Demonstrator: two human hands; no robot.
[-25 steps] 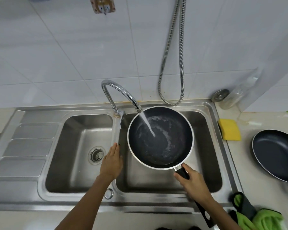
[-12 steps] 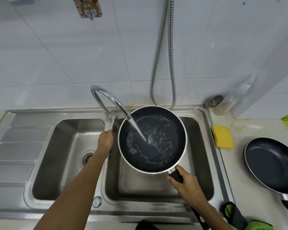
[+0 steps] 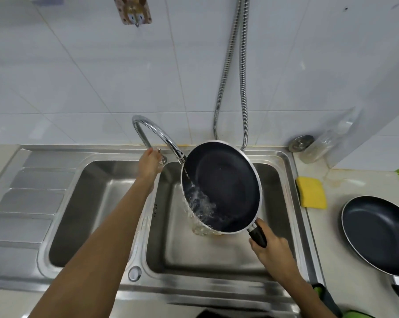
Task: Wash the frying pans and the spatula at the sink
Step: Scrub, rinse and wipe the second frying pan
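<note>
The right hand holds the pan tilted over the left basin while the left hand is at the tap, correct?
Not quite. The head view shows the pan tilted over the right basin, not the left. The right hand does hold its handle, and the left hand is at the tap.

No lettering, brand or number can be read on the sink (image 3: 194,286) or wall hook (image 3: 132,10).

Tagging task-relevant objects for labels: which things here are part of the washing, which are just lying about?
In use: tilted pan in right hand; tap held by left hand; sink; second pan; sponge.
Lying about: hose; wall hook; jar; green cloth.
</note>
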